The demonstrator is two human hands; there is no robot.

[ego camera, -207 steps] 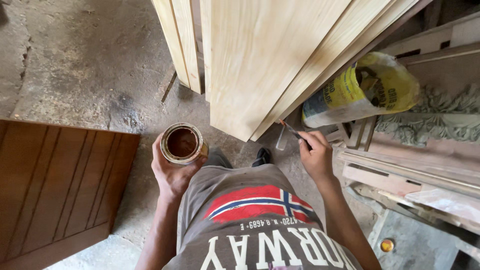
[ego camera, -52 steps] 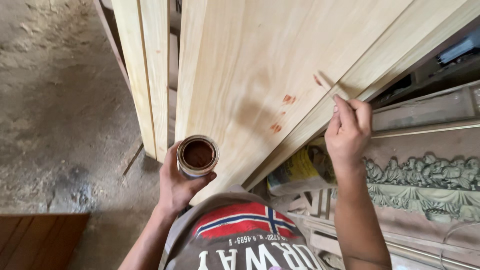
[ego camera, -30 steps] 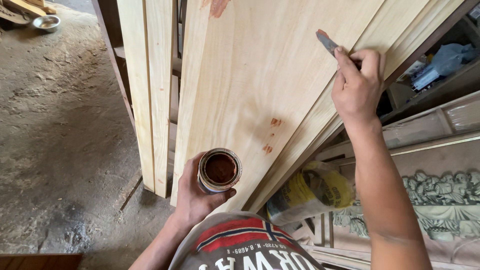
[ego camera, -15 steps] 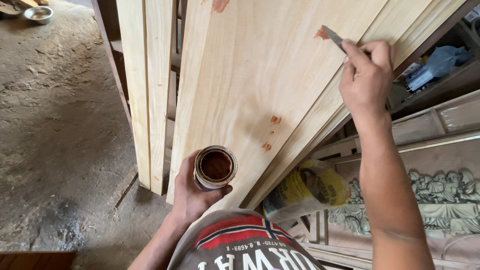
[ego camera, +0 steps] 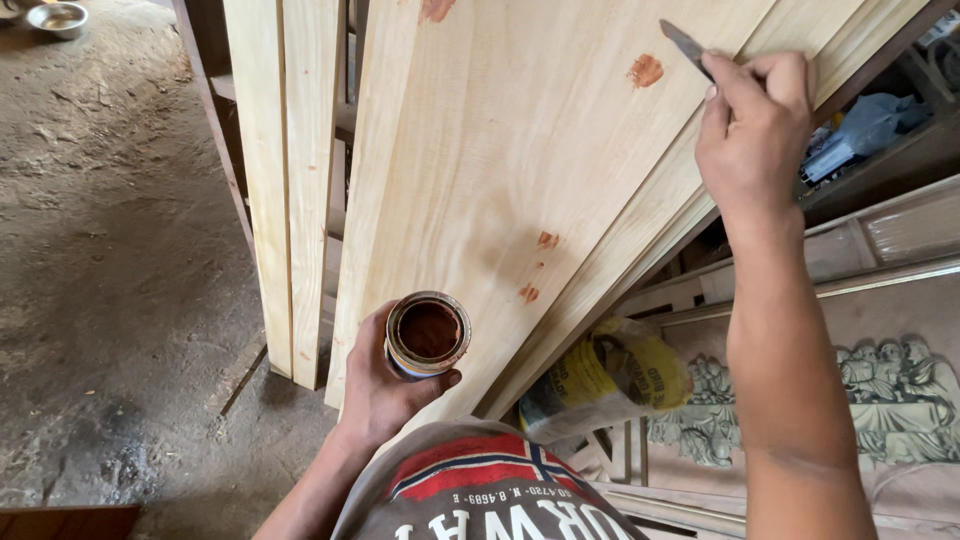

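Pinched between my right hand's [ego camera: 752,135] thumb and forefinger is a small putty knife [ego camera: 686,47], its dark blade pointing toward ten o'clock and hovering just beside a reddish-brown filler patch [ego camera: 645,70] on the pale wooden board [ego camera: 520,150]. My left hand [ego camera: 385,385] wraps around an open tin of brown filler [ego camera: 428,333], held upright at about seven o'clock from the blade, low against the board's bottom edge.

I judge the step to be pressing filler into flaws in the wood. To do it well, I lay the blade nearly flat and draw it across the patch with firm, even pressure, so the paste packs in and the surplus scrapes off thin. I keep the wrist steady and pull along the grain rather than across it.

Three smaller patches [ego camera: 540,265] sit at about seven o'clock from the big one, and another [ego camera: 436,9] shows at the top edge near eleven o'clock. I keep the tin level so nothing spills onto my shirt [ego camera: 480,495], and near enough to reload the blade. More light planks [ego camera: 285,150] lean at nine o'clock.
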